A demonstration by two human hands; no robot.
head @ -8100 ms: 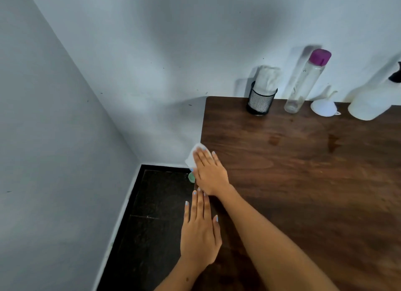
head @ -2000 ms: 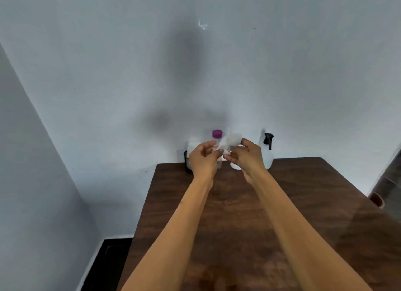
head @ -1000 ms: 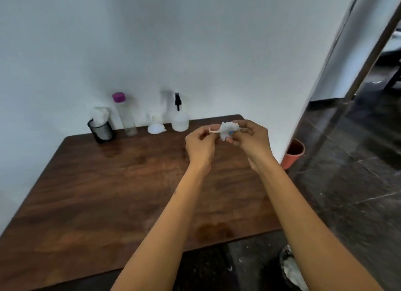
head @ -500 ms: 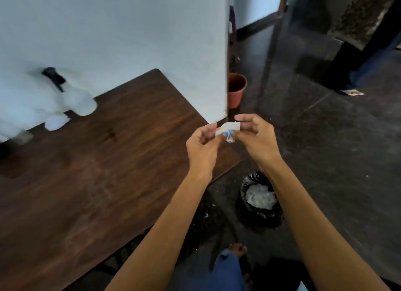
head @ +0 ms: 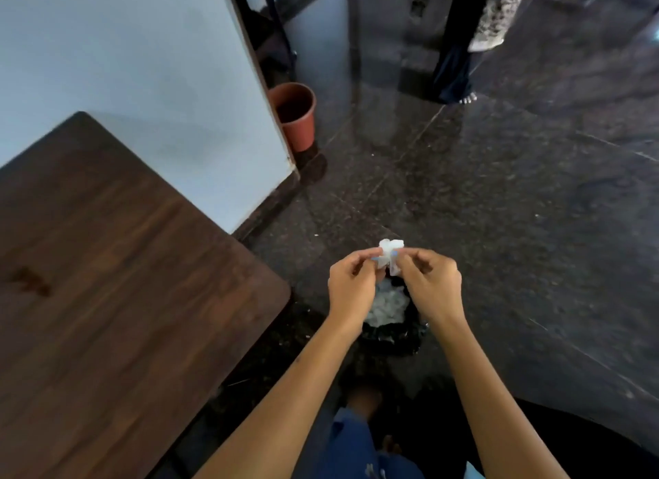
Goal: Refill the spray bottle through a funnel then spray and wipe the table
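- The tissue [head: 389,254], crumpled and white, is being pinched between both hands directly above the bin [head: 390,330].
- The left hand [head: 351,287] is being kept curled, with its thumb and fingertips gripping the tissue's left side.
- The right hand [head: 429,286] is being kept curled likewise, with its fingertips gripping the tissue's right side; the two hands are nearly touching at the tissue.
- The bin is being seen between the two wrists; it is lined with a black bag and white crumpled paper is lying inside it.
- The bin is standing on the dark speckled floor [head: 499,211], just right of the table's near corner.
- The table [head: 107,282], dark brown wood, is being shown to the left of the bin; a small darker mark is showing on its surface, well left of the bin.
- A white wall [head: 142,68] is running behind the table, ending at a corner beyond the bin.
- A terracotta pot [head: 296,116] is standing on the floor just beyond that wall corner, well apart from the bin.
- A leg in blue cloth [head: 351,443] and a bare foot are being seen below the bin.
- Another person's bare foot and dark garment [head: 454,68] are being seen far beyond the bin.
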